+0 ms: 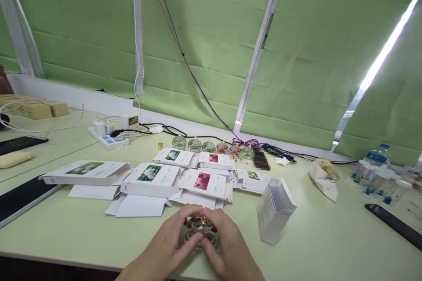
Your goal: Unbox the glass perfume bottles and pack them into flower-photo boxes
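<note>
A round glass perfume bottle point(201, 225) with a gold-coloured neck stands near the table's front edge. Around its left side curl the fingers of my left hand point(173, 235), and my right hand point(226, 239) closes on the other side. Both thumbs rest against the front of the glass, so part of the bottle is hidden. Just right of my hands an open white carton point(275, 213) stands upright. Behind them lie several flat white boxes with flower pictures, among them a box with a red print point(211, 186) and a box with a white flower point(145, 180).
Several more round glass bottles point(194, 144) line the back, near a small gold cap point(160, 146) and cables point(280, 151). A power strip point(110, 138) sits back left. A tablet point(24, 197) lies left. Right are a cloth bag point(325, 180), clear jars point(379, 180) and a phone point(395, 226).
</note>
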Action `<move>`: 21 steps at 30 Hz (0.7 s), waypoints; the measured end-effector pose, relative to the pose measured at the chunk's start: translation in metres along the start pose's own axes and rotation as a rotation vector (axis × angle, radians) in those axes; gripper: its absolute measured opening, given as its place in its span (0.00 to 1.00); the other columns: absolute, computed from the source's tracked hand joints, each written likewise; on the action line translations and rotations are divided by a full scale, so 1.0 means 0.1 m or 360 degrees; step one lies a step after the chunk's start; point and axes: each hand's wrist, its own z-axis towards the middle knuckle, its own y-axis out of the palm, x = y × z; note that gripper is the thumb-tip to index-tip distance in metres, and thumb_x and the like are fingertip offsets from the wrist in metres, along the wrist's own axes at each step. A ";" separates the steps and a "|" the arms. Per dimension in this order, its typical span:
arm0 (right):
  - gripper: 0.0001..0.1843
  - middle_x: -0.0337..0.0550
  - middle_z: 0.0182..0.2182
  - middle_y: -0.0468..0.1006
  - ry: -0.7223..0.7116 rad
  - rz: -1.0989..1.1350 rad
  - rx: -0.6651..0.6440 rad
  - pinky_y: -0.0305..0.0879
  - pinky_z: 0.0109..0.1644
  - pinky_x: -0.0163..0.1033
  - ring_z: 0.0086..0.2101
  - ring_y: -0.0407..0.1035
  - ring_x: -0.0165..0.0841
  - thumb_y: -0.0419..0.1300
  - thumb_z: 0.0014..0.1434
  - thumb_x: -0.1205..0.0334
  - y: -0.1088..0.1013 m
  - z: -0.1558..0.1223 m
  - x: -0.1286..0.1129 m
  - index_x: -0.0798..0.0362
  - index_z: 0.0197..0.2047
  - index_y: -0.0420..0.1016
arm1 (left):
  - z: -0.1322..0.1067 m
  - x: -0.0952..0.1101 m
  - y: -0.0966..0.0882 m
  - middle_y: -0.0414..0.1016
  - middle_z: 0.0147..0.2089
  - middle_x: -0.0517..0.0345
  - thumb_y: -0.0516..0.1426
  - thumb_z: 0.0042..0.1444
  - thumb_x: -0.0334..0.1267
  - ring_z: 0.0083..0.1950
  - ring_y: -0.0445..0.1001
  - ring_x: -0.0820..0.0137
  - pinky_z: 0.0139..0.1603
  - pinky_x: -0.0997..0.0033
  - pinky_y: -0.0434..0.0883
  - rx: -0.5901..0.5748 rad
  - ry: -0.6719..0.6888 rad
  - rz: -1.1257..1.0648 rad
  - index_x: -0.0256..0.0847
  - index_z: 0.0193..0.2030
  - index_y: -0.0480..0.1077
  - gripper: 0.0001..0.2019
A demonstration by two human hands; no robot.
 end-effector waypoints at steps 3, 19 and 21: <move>0.32 0.41 0.48 0.72 0.0039 0.0077 -0.0033 0.66 0.50 0.39 0.45 0.68 0.34 0.54 0.54 0.72 0.00 0.03 -0.02 0.44 0.60 0.51 | 0.00 0.00 0.01 0.72 0.50 0.55 0.53 0.58 0.37 0.50 0.72 0.64 0.51 0.67 0.69 -0.0009 0.0019 0.0020 0.50 0.54 0.57 0.17; 0.18 0.48 0.51 0.66 0.0188 0.0502 0.0220 0.64 0.54 0.44 0.51 0.64 0.37 0.44 0.65 0.59 0.03 0.03 -0.08 0.47 0.57 0.60 | -0.01 0.00 0.03 0.70 0.50 0.55 0.51 0.60 0.37 0.49 0.71 0.66 0.48 0.69 0.69 -0.0020 0.0035 0.0043 0.49 0.53 0.54 0.15; 0.18 0.47 0.48 0.68 0.0304 0.0680 0.0299 0.66 0.51 0.42 0.48 0.66 0.36 0.42 0.66 0.56 0.04 0.06 -0.09 0.46 0.55 0.64 | -0.02 -0.01 0.05 0.71 0.49 0.56 0.52 0.59 0.38 0.48 0.72 0.66 0.47 0.69 0.70 -0.0010 0.0013 0.0050 0.49 0.53 0.54 0.16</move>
